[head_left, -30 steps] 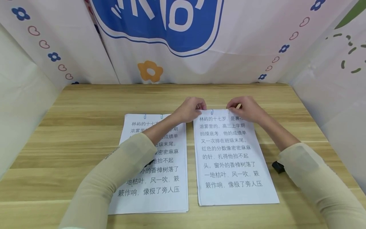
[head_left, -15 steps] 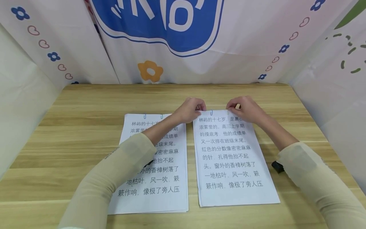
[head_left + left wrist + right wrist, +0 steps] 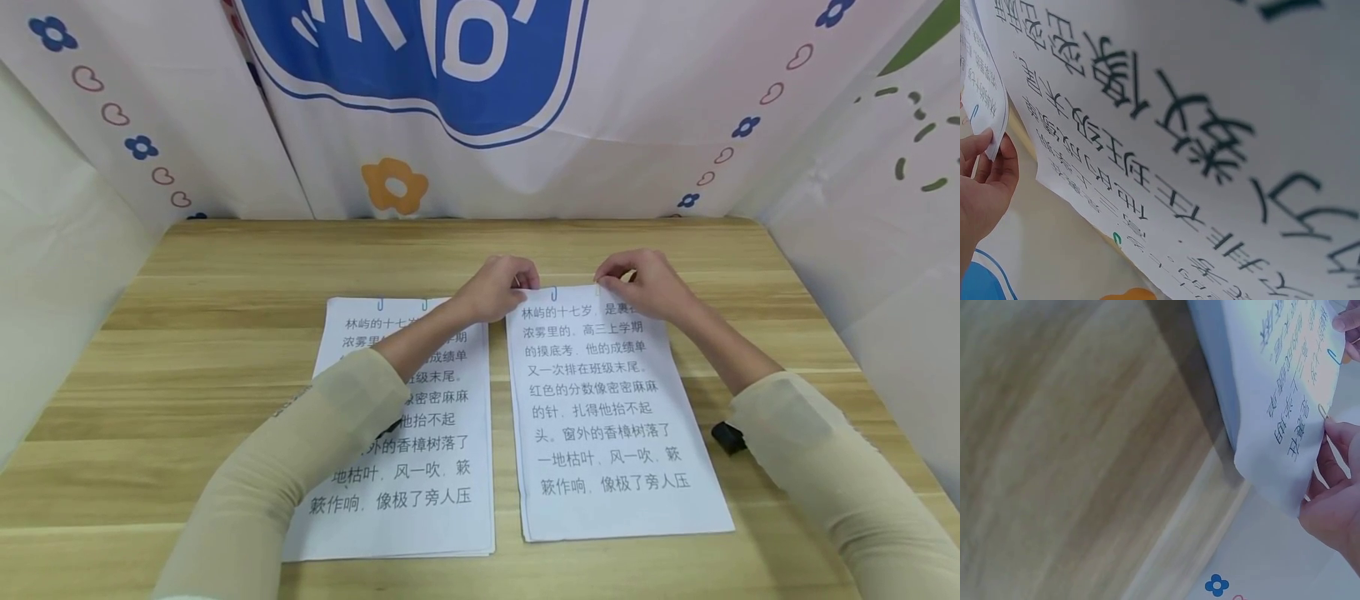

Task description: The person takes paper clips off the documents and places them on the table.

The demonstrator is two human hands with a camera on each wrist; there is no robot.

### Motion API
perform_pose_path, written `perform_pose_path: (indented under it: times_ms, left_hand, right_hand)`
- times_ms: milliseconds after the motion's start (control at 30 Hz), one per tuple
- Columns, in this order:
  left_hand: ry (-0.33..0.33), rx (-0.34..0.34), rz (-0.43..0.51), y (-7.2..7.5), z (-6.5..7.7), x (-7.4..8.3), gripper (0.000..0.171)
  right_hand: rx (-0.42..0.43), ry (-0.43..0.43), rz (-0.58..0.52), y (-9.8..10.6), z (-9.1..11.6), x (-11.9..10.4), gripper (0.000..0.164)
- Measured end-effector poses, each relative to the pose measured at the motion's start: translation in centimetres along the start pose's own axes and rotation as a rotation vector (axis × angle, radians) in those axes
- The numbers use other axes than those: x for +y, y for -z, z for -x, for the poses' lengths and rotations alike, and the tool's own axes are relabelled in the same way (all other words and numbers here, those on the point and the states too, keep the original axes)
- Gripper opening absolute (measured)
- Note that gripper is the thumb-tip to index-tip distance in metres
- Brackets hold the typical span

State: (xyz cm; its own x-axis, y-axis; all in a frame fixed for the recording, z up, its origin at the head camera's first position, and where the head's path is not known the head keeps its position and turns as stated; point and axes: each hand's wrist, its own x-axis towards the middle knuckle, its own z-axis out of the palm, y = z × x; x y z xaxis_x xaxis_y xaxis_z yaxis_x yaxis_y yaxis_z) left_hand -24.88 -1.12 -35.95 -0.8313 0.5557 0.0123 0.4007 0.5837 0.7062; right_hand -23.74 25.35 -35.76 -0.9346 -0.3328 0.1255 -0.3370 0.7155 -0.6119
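Two stacks of printed sheets lie side by side on the table. At the top left corner of the right paper stack (image 3: 600, 400), my left hand (image 3: 497, 287) pinches the sheets between thumb and fingers. My right hand (image 3: 647, 283) pinches a yellowish paper clip (image 3: 1322, 411) at the top edge of that stack. A blue paper clip (image 3: 554, 293) sits on the same edge between both hands. The left paper stack (image 3: 450, 533) lies partly under my left forearm, with two blue paper clips along its top edge, one of them this paper clip (image 3: 380, 305).
A small black object (image 3: 727, 437) lies right of the right stack, partly hidden by my right sleeve. Another dark object (image 3: 390, 428) shows beside my left sleeve. The wooden table (image 3: 225, 258) ends at a printed white curtain (image 3: 600, 167) behind.
The right stack has shifted very slightly towards the person. The yellowish paper clip shows more clearly at my right fingertips, and my right hand has risen a little. My left hand has barely moved.
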Motion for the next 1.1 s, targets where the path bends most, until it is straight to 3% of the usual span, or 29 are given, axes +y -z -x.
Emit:
perform_pose_path:
  times_ms: [733,1100]
  left_hand:
    - [-0.012,-0.003,0.0,-0.17,-0.08,-0.05,0.02]
    - [-0.013,0.001,-0.002,-0.22,-0.22,-0.03,0.022]
  right_hand:
    - [-0.064,0.031,0.021,0.28,-0.08,-0.19,0.011]
    - [-0.044,-0.042,-0.019,0.11,-0.02,-0.15,0.011]
